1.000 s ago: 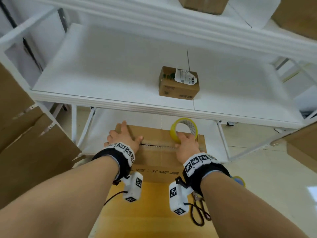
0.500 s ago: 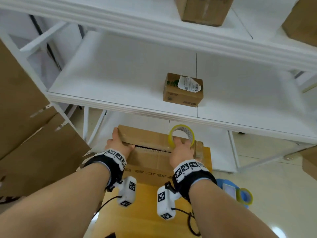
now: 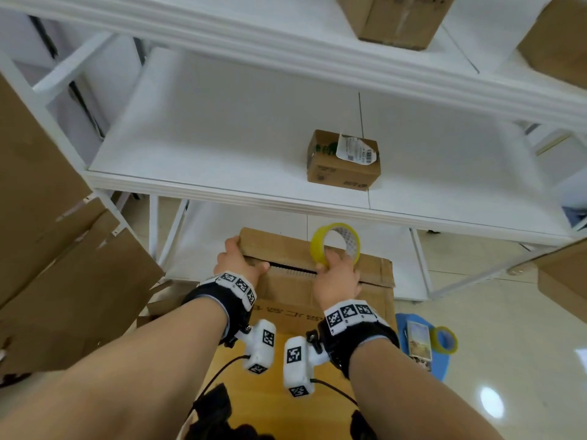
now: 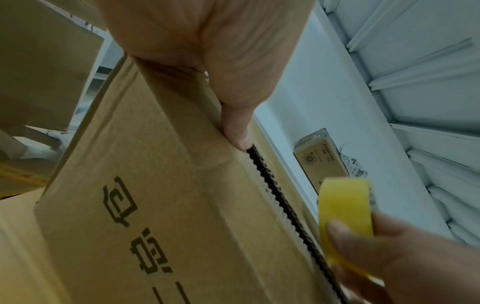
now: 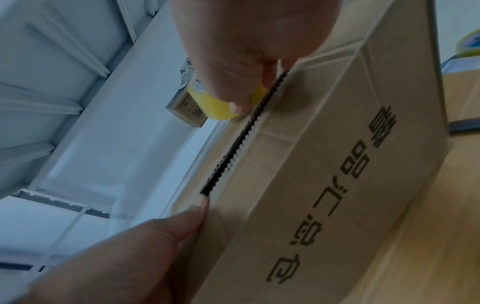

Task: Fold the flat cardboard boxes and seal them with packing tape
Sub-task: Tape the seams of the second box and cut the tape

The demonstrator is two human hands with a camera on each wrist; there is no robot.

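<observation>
A brown cardboard box (image 3: 298, 300) with black printed characters stands on the wooden table (image 3: 286, 392). Its top flaps almost meet, leaving a dark narrow gap (image 4: 272, 185). My left hand (image 3: 238, 262) grips the far flap at its left end, fingers curled over the edge and thumb (image 4: 233, 127) at the gap. My right hand (image 3: 336, 274) holds a yellow tape roll (image 3: 335, 246) upright on the far flap, thumb on the roll's rim. In the right wrist view the tape roll (image 5: 215, 107) sits under my fingers beside the gap in the box (image 5: 337, 164).
A white shelf rack (image 3: 222, 192) stands just behind the box. A small labelled carton (image 3: 343, 160) sits on its middle shelf, another carton (image 3: 394, 17) above. Flat cardboard sheets (image 3: 63, 265) lean at the left. A second tape roll (image 3: 444, 339) lies lower right.
My left hand went from lying flat on the box top to curling round the far flap's left end. The gap between the flaps has widened slightly. The right hand keeps the tape roll.
</observation>
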